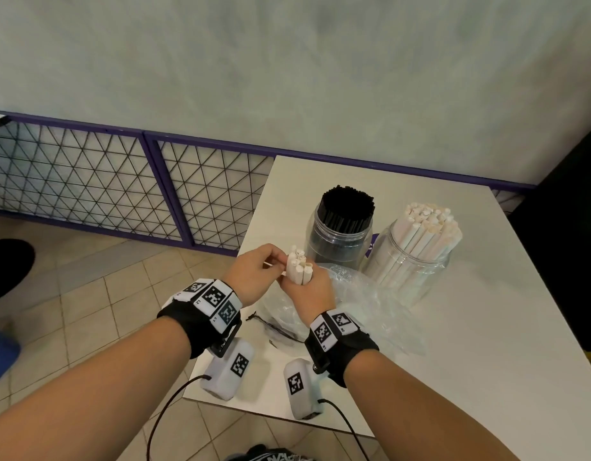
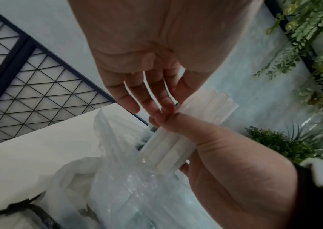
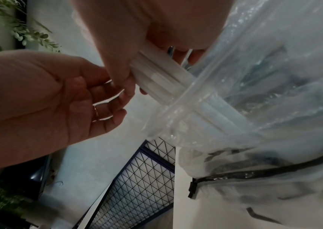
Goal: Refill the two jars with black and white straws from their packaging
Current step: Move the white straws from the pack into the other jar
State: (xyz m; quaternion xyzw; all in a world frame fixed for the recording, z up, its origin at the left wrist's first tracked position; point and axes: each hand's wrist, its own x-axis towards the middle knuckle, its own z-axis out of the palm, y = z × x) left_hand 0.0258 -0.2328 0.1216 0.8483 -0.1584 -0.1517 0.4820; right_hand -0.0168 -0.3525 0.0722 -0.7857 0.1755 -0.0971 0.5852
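A bundle of white straws point(image 1: 299, 266) stands upright above the table's near left corner. My right hand point(image 1: 304, 284) grips it round the middle. Its lower end still sits inside the mouth of a clear plastic bag point(image 1: 364, 294). My left hand point(image 1: 284, 264) pinches the bundle's upper part between thumb and fingertips. The wrist views show the same hold: bundle point(image 2: 211, 106), right hand point(image 2: 176, 124), left hand point(image 2: 168, 100), bag point(image 3: 274, 77). Behind, a clear jar of black straws point(image 1: 345, 227) stands beside a clear jar of white straws point(image 1: 417, 247).
The white table point(image 1: 453, 361) ends just left of my hands, with tiled floor point(image 1: 87, 311) below. A black tie point(image 1: 274, 327) lies by the bag. A wire-mesh panel point(image 1: 87, 181) runs along the wall. A dark block point(image 1: 570, 227) stands at the right.
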